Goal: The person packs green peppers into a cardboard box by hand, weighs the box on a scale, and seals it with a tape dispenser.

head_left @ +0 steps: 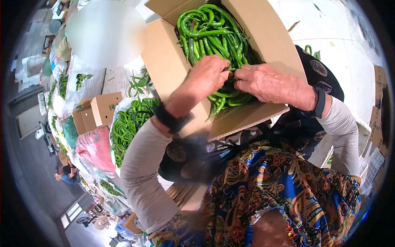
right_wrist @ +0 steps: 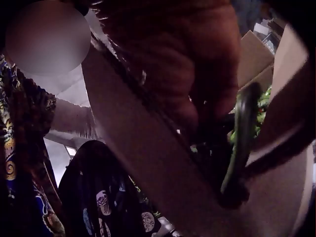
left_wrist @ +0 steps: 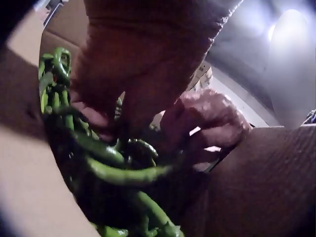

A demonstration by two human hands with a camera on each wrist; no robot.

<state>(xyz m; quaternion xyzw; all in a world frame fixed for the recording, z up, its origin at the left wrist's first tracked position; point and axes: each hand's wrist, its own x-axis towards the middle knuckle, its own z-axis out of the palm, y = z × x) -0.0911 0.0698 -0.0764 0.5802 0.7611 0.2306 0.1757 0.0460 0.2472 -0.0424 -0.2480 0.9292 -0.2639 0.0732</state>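
Grip of left hand (head_left: 202, 78) and right hand (head_left: 263, 83) curled over peppers (head_left: 216, 42) inside box (head_left: 267, 39); couldn't tell if clamped. Looked like arranging step; next move likely called for levelling peppers.

Room, head view: unevenly lit.
Grey floor (head_left: 31, 160) at 9 o'clock; bright paned rectangle (head_left: 75, 212), window-like, at 8; pale seamed surface (head_left: 337, 49) at 2.

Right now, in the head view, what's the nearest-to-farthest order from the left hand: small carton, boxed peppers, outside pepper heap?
1. Boxed peppers: at the left hand.
2. Pepper heap: outside, left of the box.
3. Small carton: farther left.
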